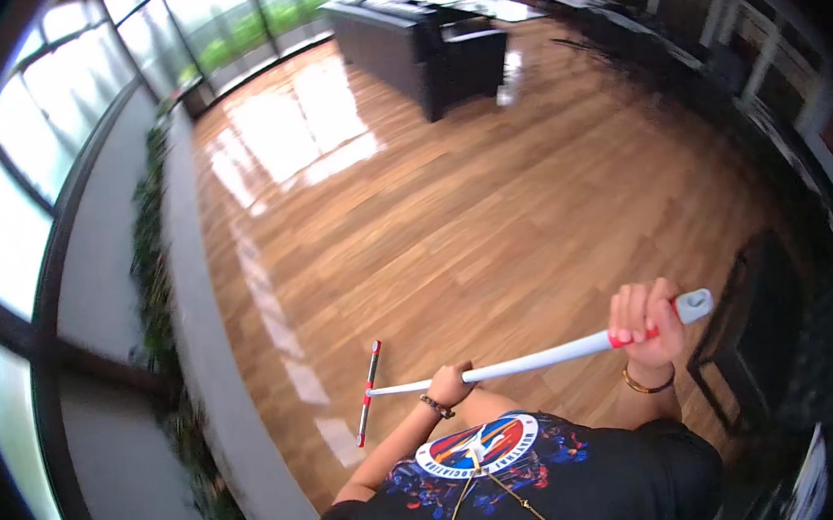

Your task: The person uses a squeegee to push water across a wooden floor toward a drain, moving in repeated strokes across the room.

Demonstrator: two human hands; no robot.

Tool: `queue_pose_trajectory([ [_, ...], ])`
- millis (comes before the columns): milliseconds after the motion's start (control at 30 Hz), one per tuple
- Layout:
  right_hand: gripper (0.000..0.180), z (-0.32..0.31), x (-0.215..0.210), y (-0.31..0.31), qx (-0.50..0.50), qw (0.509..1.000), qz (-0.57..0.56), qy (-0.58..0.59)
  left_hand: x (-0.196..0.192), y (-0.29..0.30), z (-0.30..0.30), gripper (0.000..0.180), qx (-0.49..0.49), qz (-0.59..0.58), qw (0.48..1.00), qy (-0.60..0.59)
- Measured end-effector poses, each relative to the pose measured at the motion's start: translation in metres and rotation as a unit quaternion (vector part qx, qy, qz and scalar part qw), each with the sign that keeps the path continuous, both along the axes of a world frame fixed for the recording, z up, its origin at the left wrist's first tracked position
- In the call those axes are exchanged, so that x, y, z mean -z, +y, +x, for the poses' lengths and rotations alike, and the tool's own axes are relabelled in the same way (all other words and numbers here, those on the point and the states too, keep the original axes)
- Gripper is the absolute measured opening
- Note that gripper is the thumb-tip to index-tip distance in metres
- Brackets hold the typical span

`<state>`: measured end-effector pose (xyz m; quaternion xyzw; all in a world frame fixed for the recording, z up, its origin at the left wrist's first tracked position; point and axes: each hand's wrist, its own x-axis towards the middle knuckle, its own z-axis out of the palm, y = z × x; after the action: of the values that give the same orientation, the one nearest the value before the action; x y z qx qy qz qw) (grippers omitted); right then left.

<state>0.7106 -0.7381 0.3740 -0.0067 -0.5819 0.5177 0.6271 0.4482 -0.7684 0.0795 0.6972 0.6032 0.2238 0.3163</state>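
A mop (pixel 534 358) with a long white pole slants across in front of me. My right hand (pixel 646 324) is closed round its red grip, close to the pale grey end cap with a hole in it. Farther down the pole, my left hand (pixel 449 386) is wrapped round the white shaft. The narrow bar-shaped head (pixel 370 393), dark with red parts, is at the floor to the left of my left hand. Each wrist wears a bracelet. What lies under the head is hidden.
Glossy wood flooring (pixel 453 227) spreads ahead. Along the left runs a grey ledge (pixel 209 328) with a strip of plants (pixel 153 273) beside tall windows. A black sofa (pixel 418 47) stands at the back. At right is a dark framed piece of furniture (pixel 755 329), near my right elbow.
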Motion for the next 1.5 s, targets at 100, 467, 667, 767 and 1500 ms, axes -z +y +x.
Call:
queue_pose_trajectory([
  [100, 0.03, -0.003, 0.025, 0.01, 0.075, 0.997, -0.019, -0.029, 0.033, 0.058, 0.0, 0.023, 0.006, -0.006, 1.0, -0.023],
  [467, 0.026, -0.151, 0.073, 0.261, 0.0, 0.998, -0.05, -0.033, 0.056, 0.277, -0.153, 0.02, -0.041, -0.023, 0.999, 0.012],
  [667, 0.024, -0.242, 0.08, 0.401, -0.066, 0.993, -0.098, -0.007, 0.06, 0.373, -0.235, 0.014, -0.144, -0.019, 0.989, 0.019],
  [767, 0.026, -0.277, 0.074, 0.463, -0.097, 0.99, -0.1, 0.005, 0.073, 0.41, -0.272, 0.016, -0.136, -0.025, 0.99, 0.013],
  [1500, 0.019, -0.41, 0.089, 0.942, 0.004, 0.954, -0.287, -0.085, 0.136, 0.918, -0.411, 0.04, 0.12, -0.267, 0.954, 0.06],
])
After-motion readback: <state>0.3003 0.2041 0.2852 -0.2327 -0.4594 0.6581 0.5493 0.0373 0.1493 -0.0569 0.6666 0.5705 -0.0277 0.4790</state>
